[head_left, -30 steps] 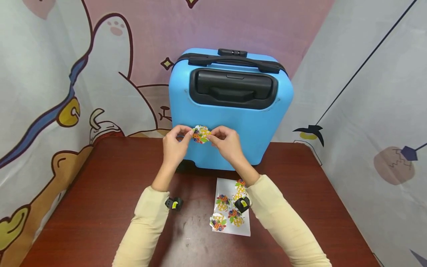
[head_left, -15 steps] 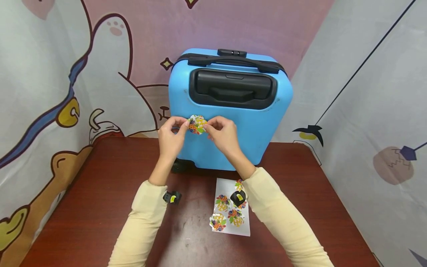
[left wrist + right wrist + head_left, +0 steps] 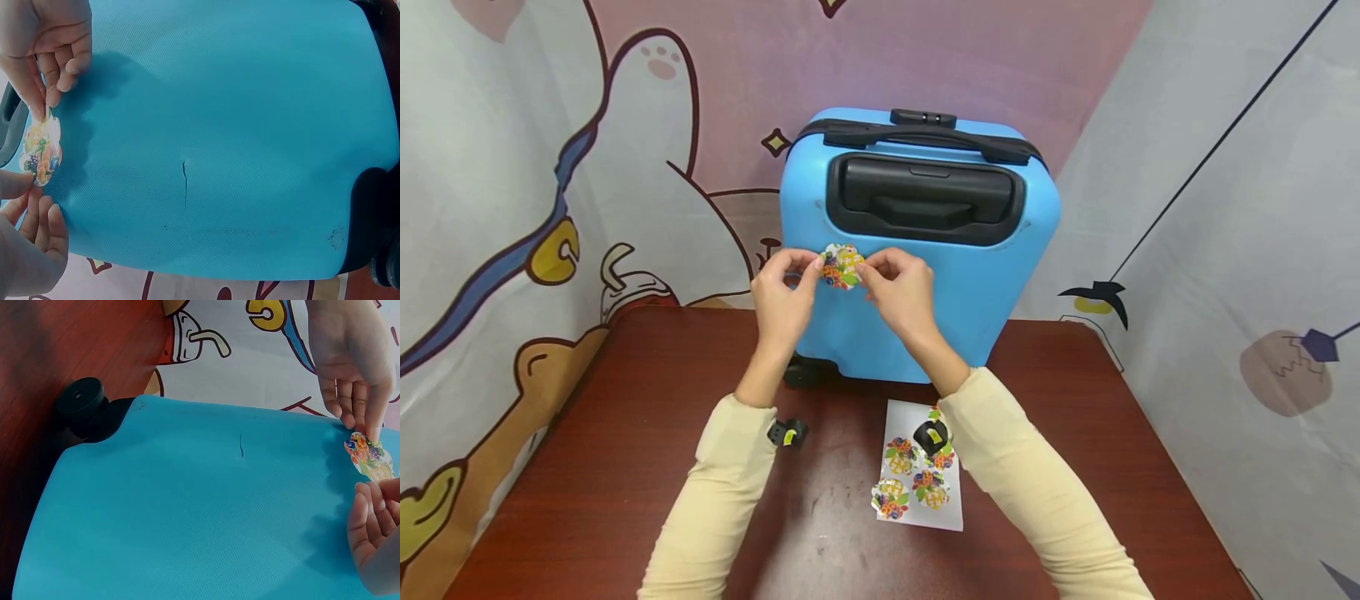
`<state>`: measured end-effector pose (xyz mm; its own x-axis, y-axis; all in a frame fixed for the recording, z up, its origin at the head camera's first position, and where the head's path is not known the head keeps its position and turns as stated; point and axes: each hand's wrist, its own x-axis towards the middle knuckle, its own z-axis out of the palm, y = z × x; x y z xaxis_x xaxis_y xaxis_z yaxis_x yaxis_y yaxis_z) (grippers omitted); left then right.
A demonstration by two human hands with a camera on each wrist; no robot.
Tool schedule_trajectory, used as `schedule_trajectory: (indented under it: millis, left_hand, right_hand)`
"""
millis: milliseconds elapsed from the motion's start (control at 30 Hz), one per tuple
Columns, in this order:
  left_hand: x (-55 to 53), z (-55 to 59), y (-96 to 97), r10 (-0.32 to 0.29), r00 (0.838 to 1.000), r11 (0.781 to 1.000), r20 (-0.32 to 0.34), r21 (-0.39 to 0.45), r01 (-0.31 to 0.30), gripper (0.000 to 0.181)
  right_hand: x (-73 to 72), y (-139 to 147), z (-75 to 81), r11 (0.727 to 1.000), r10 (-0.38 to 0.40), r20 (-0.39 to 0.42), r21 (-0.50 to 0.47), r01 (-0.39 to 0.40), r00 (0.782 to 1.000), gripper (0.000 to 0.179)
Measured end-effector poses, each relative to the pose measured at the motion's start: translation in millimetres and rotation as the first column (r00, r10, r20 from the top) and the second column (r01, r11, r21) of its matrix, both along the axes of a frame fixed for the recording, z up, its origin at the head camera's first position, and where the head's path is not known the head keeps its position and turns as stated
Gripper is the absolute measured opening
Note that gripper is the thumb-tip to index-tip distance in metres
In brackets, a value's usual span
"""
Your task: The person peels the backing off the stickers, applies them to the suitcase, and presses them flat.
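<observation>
- Left grip (image 3: pixel 782 302): narrow; thumb and fingers pinch the left edge of a fruit-patterned sticker (image 3: pixel 841 267).
- Right grip (image 3: pixel 901 296): narrow; thumb and fingers pinch the right edge of the same sticker.
- Sticker position: held between both grips, in front of the left part of the suitcase (image 3: pixel 988 283), below the black recessed handle (image 3: pixel 925 200). Whether it touches the suitcase cannot be told.
- Suitcase: light blue, set upright on the reddish-brown surface (image 3: pixel 625 467), front panel facing the person. A black wheel (image 3: pixel 81 400) shows at one lower corner, and a thin dark line (image 3: pixel 185 184) marks the panel.
- Sheet: a white sheet (image 3: pixel 906 418) lies flat on the surface, nearer the person than the suitcase. It carries further fruit-patterned stickers; the lower-left one (image 3: pixel 890 498) overhangs its left edge. The device (image 3: pixel 932 437) at the right wrist hides part of the sheet from the head view.
- Backdrop (image 3: pixel 985 58): cartoon-printed, behind the suitcase.
</observation>
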<state>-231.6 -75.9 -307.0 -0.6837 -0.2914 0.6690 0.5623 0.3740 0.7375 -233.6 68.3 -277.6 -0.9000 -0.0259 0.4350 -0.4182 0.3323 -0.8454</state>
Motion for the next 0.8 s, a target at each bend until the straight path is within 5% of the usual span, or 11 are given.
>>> schedule_trajectory:
  millis: [800]
  left_hand:
    - [-4.1,5.2,3.2,0.1,0.994,0.992,-0.045,-0.075,-0.103,0.015]
  right_hand:
    - [-3.5,-10.4,4.5,0.99,-0.134,-0.042,0.044,0.136,0.99,0.013]
